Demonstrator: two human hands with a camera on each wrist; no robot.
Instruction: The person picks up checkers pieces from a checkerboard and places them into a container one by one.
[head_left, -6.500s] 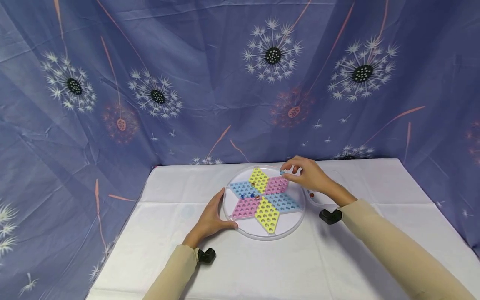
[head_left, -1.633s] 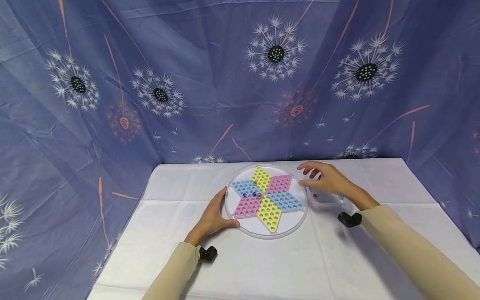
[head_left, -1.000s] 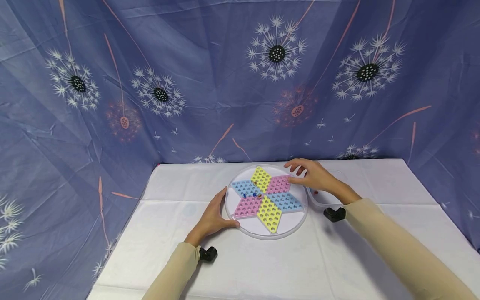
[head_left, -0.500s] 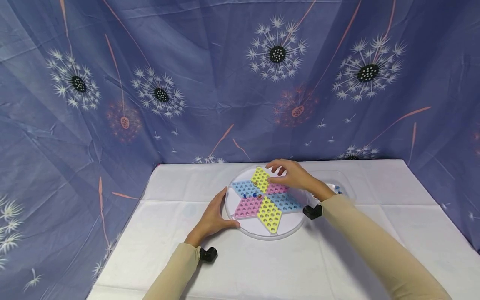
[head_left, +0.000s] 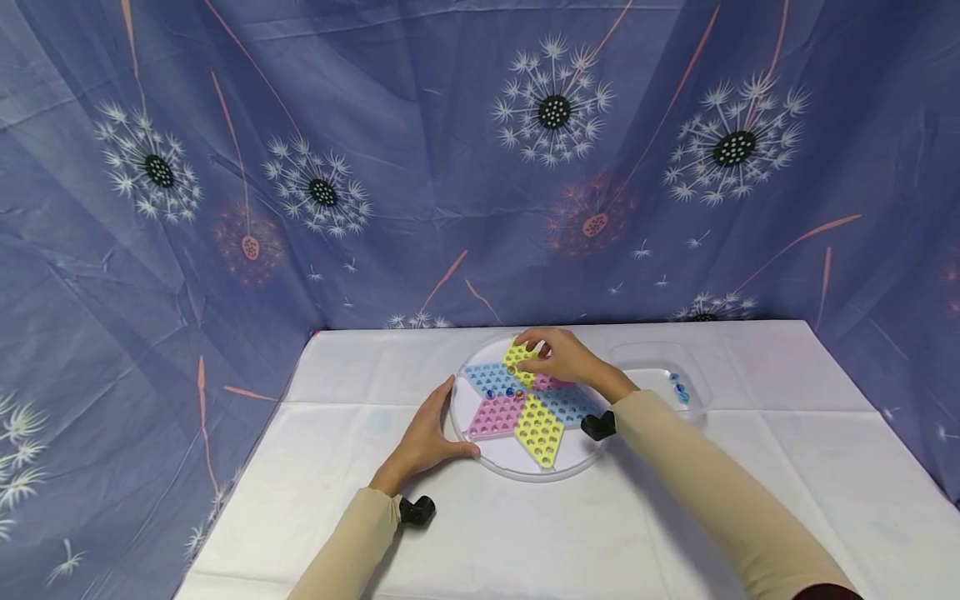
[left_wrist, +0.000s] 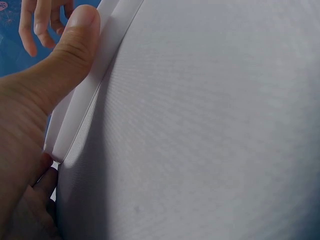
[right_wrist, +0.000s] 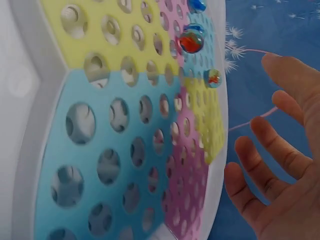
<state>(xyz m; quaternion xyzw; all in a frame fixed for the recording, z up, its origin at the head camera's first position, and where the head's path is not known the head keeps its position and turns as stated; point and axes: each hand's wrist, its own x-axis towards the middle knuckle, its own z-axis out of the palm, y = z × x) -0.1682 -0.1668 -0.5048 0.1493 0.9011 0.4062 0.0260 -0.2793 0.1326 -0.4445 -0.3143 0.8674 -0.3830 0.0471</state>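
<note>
A round clear board (head_left: pixel 537 476) with a six-point star of yellow, pink and blue holed segments lies on the white table. Several marbles (head_left: pixel 510 390) sit in holes near its centre; the right wrist view shows a red one (right_wrist: pixel 191 41). My left hand (head_left: pixel 427 433) grips the board's left rim (left_wrist: pixel 85 95), thumb (left_wrist: pixel 75 30) on top and fingers underneath. My right hand (head_left: pixel 558 354) hovers over the far yellow point. In the right wrist view its fingers (right_wrist: pixel 280 165) are spread and relaxed beside the board (right_wrist: pixel 100 130), with no marble showing among them.
A clear plastic bowl (head_left: pixel 660 344) stands just right of the board and holds a few blue marbles (head_left: pixel 678 389). A white cloth covers the table (head_left: pixel 525 533). A blue dandelion-print curtain (head_left: pixel 375 167) closes off the back and both sides.
My right hand has moved left from the bowl, across the pink segment, to the far yellow point. The left hand and the board have stayed put.
</note>
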